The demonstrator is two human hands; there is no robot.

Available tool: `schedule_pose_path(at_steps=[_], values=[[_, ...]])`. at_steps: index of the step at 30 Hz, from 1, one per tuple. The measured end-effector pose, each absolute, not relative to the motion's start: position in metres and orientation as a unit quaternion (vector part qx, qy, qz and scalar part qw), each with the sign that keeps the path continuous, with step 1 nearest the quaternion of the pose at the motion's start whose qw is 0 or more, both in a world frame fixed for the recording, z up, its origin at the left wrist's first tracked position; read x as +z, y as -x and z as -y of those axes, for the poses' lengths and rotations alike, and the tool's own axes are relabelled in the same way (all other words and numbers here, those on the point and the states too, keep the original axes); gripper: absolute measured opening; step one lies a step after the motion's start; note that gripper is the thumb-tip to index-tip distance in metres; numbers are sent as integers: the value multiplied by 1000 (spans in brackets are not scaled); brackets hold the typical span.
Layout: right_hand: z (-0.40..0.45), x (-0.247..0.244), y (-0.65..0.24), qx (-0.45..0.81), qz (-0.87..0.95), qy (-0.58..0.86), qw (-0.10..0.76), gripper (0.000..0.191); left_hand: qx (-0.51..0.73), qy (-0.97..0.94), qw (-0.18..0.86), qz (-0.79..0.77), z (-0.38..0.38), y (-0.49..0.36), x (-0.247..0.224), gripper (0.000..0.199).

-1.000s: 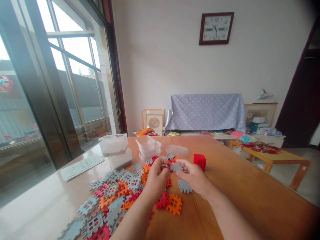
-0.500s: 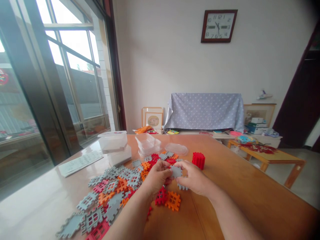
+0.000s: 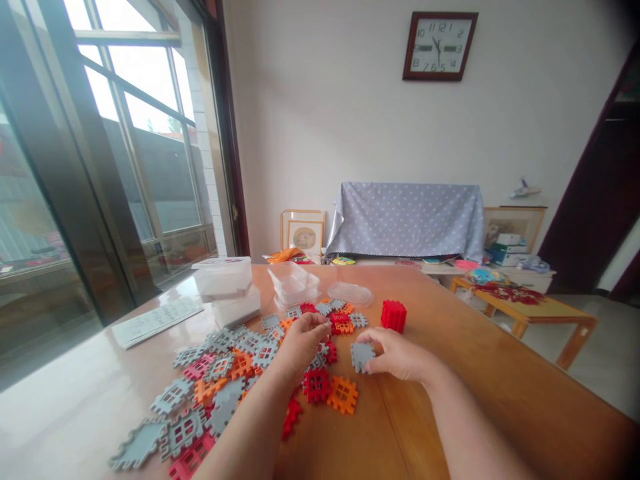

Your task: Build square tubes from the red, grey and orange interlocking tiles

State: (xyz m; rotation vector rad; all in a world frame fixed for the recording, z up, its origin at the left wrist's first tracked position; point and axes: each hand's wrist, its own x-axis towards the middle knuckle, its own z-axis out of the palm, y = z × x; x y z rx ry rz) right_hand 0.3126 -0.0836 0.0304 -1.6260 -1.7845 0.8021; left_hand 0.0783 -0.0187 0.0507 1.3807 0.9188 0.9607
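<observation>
My right hand (image 3: 400,357) grips a solid grey interlocking tile (image 3: 362,358) by its right side, thumb below and fingers above, low over the table. My left hand (image 3: 303,343) hovers above the pile with thumb and fingertips drawn together; whatever may be between them is hidden. Beneath and beside it lie loose notched tiles in grey, red and orange. Nearest are a red window tile (image 3: 316,385) and an orange window tile (image 3: 343,395). Beyond my right hand stands a red stack of tiles (image 3: 394,316).
Clear plastic tubs (image 3: 293,283) and a clear lid (image 3: 350,294) sit at the table's far side. White translucent boxes (image 3: 225,283) and a printed sheet (image 3: 157,322) lie at the left. A low wooden table (image 3: 550,313) stands off to the right.
My hands have moved apart. The grey tile, between both hands before, is now in my right hand alone, slightly lower and to the right.
</observation>
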Motion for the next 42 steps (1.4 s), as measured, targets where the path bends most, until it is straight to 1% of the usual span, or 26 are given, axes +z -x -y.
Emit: schedule_pose_path(at_steps=[4, 9, 17, 24, 36, 42], values=[[83, 26, -312, 314, 672, 604, 291, 40, 400, -596, 574, -393, 21, -79, 51, 32], [81, 23, -313, 302, 680, 606, 279, 37, 405, -602, 570, -386, 20, -78, 49, 32], [83, 24, -313, 286, 667, 613, 310, 46, 407, -605, 567, -383, 18, -78, 48, 31], [79, 19, -312, 289, 678, 611, 287, 35, 405, -608, 564, -385, 17, -78, 46, 31], [78, 19, -312, 305, 671, 615, 280, 43, 408, -617, 554, -382, 13, -77, 43, 31], [76, 17, -313, 284, 689, 614, 260, 40, 407, -623, 547, -383, 12, -77, 41, 33]])
